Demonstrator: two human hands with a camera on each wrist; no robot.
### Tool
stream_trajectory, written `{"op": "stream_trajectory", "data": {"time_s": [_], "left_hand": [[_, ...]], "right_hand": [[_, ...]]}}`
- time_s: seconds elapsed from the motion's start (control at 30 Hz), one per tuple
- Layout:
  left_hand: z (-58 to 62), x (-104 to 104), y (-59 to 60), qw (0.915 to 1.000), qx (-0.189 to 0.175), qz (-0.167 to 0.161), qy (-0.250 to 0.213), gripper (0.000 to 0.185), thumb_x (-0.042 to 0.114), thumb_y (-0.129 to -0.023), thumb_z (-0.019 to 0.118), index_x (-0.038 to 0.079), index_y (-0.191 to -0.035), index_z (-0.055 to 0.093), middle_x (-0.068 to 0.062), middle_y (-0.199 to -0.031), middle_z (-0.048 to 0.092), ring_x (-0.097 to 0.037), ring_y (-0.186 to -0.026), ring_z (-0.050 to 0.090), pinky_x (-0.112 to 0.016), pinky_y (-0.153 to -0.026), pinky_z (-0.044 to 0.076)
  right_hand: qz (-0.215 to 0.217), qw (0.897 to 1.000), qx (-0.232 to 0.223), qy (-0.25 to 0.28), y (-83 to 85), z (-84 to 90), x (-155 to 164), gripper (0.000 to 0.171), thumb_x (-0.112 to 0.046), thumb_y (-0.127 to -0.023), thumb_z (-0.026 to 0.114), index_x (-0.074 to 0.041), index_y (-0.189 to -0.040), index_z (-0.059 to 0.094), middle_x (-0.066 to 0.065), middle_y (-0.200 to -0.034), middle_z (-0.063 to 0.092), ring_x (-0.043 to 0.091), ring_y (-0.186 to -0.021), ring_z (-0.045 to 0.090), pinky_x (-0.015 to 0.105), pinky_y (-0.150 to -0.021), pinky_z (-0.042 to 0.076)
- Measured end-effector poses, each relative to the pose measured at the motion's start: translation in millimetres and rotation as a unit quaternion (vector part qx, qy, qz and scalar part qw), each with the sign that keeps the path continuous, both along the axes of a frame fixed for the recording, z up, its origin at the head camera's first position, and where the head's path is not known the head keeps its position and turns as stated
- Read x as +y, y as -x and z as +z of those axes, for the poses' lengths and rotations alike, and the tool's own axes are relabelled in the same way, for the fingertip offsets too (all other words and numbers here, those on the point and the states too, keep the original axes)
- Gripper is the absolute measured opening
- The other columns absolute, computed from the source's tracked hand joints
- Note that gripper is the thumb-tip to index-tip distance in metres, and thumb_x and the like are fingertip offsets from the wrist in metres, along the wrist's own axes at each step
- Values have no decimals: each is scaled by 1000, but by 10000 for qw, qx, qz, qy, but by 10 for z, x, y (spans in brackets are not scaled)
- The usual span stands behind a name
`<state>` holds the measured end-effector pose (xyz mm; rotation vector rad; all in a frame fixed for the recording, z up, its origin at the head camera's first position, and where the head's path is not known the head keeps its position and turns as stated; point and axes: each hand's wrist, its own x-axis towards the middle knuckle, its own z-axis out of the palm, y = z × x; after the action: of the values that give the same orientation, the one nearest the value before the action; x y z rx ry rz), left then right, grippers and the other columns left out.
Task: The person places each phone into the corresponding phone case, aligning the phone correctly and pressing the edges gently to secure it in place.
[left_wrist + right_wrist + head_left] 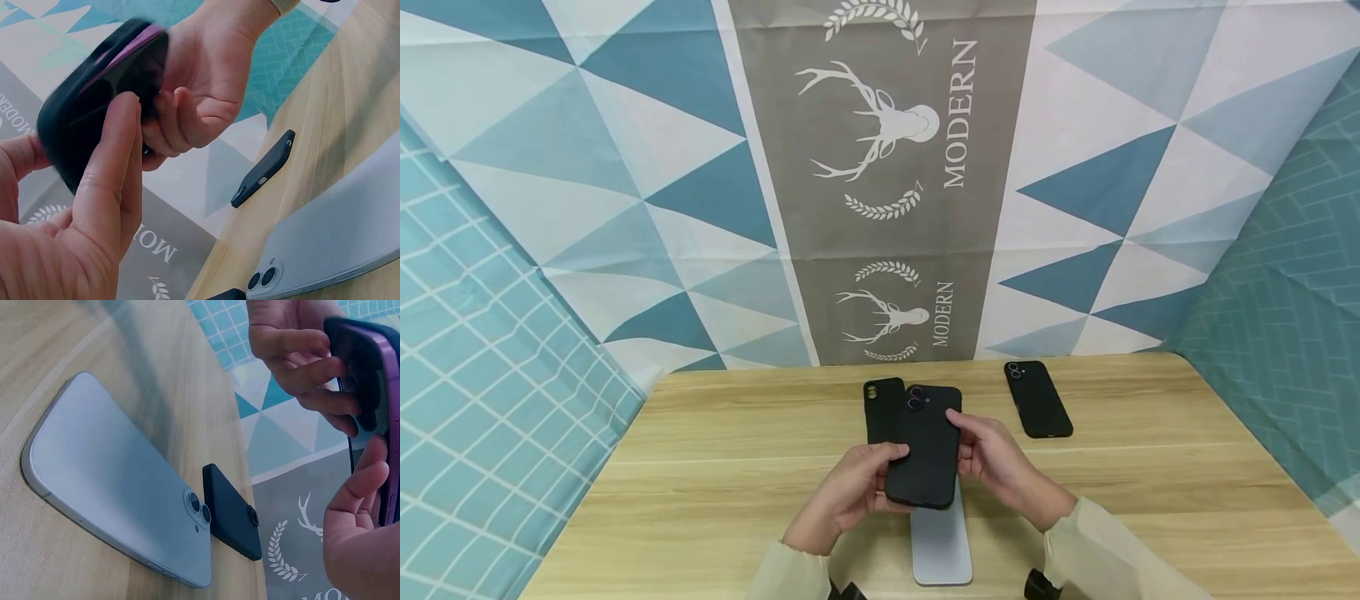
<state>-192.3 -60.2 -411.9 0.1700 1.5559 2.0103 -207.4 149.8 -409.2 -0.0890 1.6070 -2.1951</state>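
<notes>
Both hands hold a purple phone in a black case [925, 446] above the middle of the wooden tabletop [700, 467]. The left hand [850, 492] has its grip closed on the near left corner; the right hand [1000, 462] clasps the right edge. A pale blue phone [942, 542] lies beneath, an empty black case [883, 408] just behind, and another black-cased phone [1037, 398] far right.

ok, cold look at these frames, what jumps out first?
Both hands, left hand and right hand, grip a purple phone in a black case above the middle of the wooden table. Under them a pale blue phone lies face down; an empty black case lies just behind, another cased phone to the right. The deer-print backdrop fills the rear.
</notes>
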Motion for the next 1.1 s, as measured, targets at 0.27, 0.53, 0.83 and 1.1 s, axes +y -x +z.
{"op": "stream_trajectory", "data": {"time_s": [0.27, 0.53, 0.83, 1.1], "left_hand": [[11, -6, -26, 9997, -169, 29, -201, 34, 27, -92, 53, -4, -106, 55, -1, -75, 71, -13, -70, 69, -29, -67, 59], [21, -2, -41, 9999, -92, 41, -69, 40, 27, -90, 55, -7, -111, 53, -3, -77, 71, -14, -72, 70, -32, -71, 59], [19, 22, -47, 9992, -53, -51, -395, 27, 23, -91, 55, -2, -103, 55, -3, -78, 71, -13, -76, 70, -29, -74, 59], [19, 43, -74, 9980, 84, 7, -629, 30, 20, -91, 57, -5, -108, 58, 0, -86, 72, -11, -80, 70, -27, -76, 58]], "right_hand": [[-418, 9989, 87, 192, 7, 18, 11, 28, -28, -100, 43, -12, -83, 59, -6, -63, 63, 6, -54, 55, 18, -53, 47], [-839, 9962, 163, 148, 3, 42, -11, 26, -26, -99, 44, -10, -84, 56, -4, -62, 61, 8, -54, 55, 19, -54, 49], [-981, 9944, 312, 229, -14, 89, -24, 21, -25, -100, 42, -7, -92, 51, -4, -64, 65, 7, -56, 61, 19, -57, 51], [-946, 9945, 294, 350, -57, 121, -64, 25, -25, -99, 43, -3, -111, 40, -3, -71, 68, 8, -64, 66, 22, -66, 54]]}}
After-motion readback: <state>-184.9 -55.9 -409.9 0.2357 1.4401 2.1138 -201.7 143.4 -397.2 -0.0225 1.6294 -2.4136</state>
